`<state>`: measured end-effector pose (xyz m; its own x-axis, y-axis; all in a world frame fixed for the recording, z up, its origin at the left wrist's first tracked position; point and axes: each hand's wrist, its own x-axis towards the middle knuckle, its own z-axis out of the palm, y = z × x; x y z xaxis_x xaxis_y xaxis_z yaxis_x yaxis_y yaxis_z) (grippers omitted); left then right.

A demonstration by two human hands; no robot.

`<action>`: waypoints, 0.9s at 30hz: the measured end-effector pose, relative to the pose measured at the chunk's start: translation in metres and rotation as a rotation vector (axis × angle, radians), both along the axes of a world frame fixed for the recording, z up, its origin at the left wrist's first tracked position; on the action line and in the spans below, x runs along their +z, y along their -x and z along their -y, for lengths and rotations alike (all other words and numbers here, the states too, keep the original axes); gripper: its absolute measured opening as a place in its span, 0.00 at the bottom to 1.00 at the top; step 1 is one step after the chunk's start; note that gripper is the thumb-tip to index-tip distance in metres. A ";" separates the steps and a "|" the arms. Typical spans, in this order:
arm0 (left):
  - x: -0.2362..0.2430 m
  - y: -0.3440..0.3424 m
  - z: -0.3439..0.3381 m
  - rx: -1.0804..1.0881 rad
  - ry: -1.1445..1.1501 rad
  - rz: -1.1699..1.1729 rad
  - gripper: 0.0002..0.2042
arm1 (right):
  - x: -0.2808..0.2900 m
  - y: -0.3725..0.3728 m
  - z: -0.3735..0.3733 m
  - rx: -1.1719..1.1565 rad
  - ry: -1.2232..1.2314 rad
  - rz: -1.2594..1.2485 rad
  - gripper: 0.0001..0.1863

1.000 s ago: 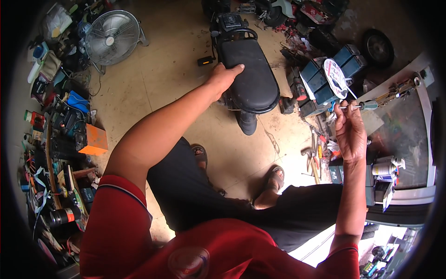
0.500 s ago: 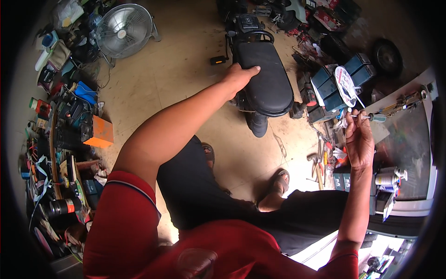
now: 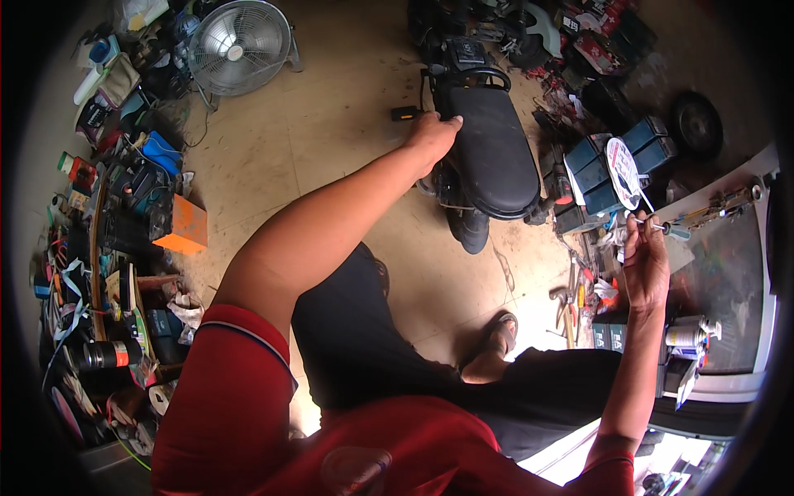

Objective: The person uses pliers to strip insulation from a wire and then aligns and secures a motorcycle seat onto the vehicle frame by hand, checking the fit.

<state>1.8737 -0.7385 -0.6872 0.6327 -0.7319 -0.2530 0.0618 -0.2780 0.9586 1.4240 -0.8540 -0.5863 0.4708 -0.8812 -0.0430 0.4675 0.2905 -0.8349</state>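
A motorbike with a long black seat (image 3: 496, 153) stands ahead of me, slightly right of the middle. My left hand (image 3: 436, 139) is at the seat's left edge, its thumb lying against the top; the fingers curl down the side and are mostly hidden. Out to the right, my right hand (image 3: 645, 260) is raised, its fingertips pinching the thin shaft of a screwdriver (image 3: 678, 234) with a teal handle. Just beyond those fingers is a round white printed disc (image 3: 623, 174), with a thin white stick beside it, in front of stacked blue-grey boxes (image 3: 589, 161).
A metal floor fan (image 3: 240, 50) stands at the far left. Cluttered shelves with an orange box (image 3: 180, 225) line the left side. A hammer (image 3: 564, 302) and other tools lie right of my foot. A small tyre (image 3: 696, 124) and a glass-topped case (image 3: 719, 281) are at the right.
The view has shifted, so the fan, motorbike and boxes appear slightly further right. My left hand stays at the seat's edge, and the right one still pinches the screwdriver.
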 end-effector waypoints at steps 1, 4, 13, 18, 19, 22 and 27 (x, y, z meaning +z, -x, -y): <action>0.005 0.001 -0.002 0.005 0.000 0.001 0.30 | -0.001 -0.001 0.000 0.000 -0.004 0.006 0.13; 0.013 0.000 -0.009 0.139 -0.072 0.191 0.31 | 0.000 -0.002 0.001 0.007 0.001 0.002 0.13; 0.021 -0.010 -0.019 0.178 -0.001 0.275 0.26 | 0.003 0.001 -0.002 0.037 0.137 -0.055 0.08; 0.002 -0.020 -0.021 0.205 0.130 0.526 0.07 | 0.012 -0.028 -0.016 -0.027 0.271 -0.316 0.05; 0.004 -0.016 -0.019 0.177 0.112 0.556 0.06 | 0.015 -0.030 -0.020 -0.021 0.321 -0.360 0.06; 0.011 -0.002 -0.019 0.073 0.161 0.560 0.03 | 0.016 -0.035 -0.024 -0.007 0.325 -0.480 0.07; 0.021 0.021 -0.016 0.007 0.272 0.912 0.11 | -0.011 -0.031 0.014 0.230 0.388 -0.607 0.07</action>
